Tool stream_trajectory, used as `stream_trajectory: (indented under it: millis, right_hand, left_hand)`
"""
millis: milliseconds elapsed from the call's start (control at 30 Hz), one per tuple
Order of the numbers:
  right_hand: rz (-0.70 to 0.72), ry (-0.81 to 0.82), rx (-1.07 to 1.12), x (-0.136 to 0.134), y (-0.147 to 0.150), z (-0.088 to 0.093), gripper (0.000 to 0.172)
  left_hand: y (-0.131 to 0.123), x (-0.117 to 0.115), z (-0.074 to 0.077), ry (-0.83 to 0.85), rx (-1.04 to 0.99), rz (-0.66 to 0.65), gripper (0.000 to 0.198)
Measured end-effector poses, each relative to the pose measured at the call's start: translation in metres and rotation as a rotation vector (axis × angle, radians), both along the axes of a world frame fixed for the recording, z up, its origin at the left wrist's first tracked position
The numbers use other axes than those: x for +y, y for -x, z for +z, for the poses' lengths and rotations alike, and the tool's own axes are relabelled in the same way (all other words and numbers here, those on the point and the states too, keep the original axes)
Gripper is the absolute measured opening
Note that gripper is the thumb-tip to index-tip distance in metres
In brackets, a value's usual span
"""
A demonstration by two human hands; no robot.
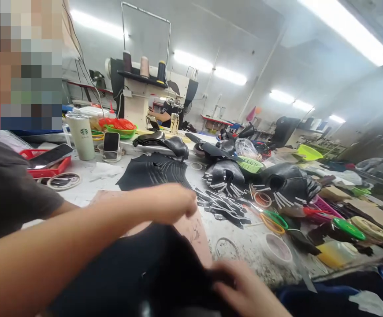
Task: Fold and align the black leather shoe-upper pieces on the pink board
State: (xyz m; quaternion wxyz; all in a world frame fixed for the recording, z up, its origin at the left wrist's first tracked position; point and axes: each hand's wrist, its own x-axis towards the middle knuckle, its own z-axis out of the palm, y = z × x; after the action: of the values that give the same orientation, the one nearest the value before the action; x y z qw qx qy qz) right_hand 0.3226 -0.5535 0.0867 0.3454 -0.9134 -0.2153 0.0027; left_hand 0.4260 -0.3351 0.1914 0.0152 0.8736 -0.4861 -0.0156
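My left hand (174, 203) hangs over the pink board (196, 233), its fingers pinched together beside a pile of black pieces with white strips (224, 207); whatever is between the fingertips is hidden by blur. At the lower right, my right hand (240, 284) has its fingers and thumb around the edge of a large black sheet (138, 264). That sheet spreads over the bottom middle, partly behind my left forearm. Past my left hand lies a fanned stack of black pieces (154, 169).
A tumbler (82, 136), a red tray (54, 165) and a phone stand at the left. Black rolled pieces (226, 176), tape rings, a white round dish (277, 247) and a yellow container (336, 253) occupy the right. Behind is a sewing machine (135, 103). A person's dark sleeve (9, 189) is at left.
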Motion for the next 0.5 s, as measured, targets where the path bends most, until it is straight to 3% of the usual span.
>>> stream_trajectory:
  millis: [67, 133, 200, 267, 367, 433, 500]
  right_hand:
    - [-0.079, -0.005, -0.268, -0.009, -0.017, 0.032, 0.012]
    - [-0.136, 0.058, -0.611, -0.011, -0.032, 0.071, 0.014]
    - [-0.150, 0.187, -0.910, -0.003, -0.040, 0.112, 0.016]
    - [-0.160, 0.319, -1.106, 0.013, -0.040, 0.149, 0.019]
    - [0.039, 0.462, -1.125, 0.052, -0.033, 0.176, 0.027]
    - [0.294, 0.498, -1.031, 0.081, -0.028, 0.168, 0.026]
    - [0.506, 0.487, -0.953, 0.108, -0.024, 0.142, 0.017]
  left_hand:
    - [-0.006, 0.007, 0.037, 0.138, -0.115, 0.089, 0.025]
    - [-0.005, 0.013, 0.068, 0.396, -0.242, 0.105, 0.022]
    - [0.002, 0.019, 0.090, 0.596, -0.336, 0.042, 0.033]
    - [0.016, 0.025, 0.102, 0.632, -0.359, -0.010, 0.049]
    - [0.039, 0.036, 0.098, 0.662, -0.311, 0.058, 0.054]
    - [0.052, 0.045, 0.078, 0.725, -0.237, 0.134, 0.047]
    - [0.064, 0.055, 0.043, 0.719, -0.117, 0.202, 0.041]
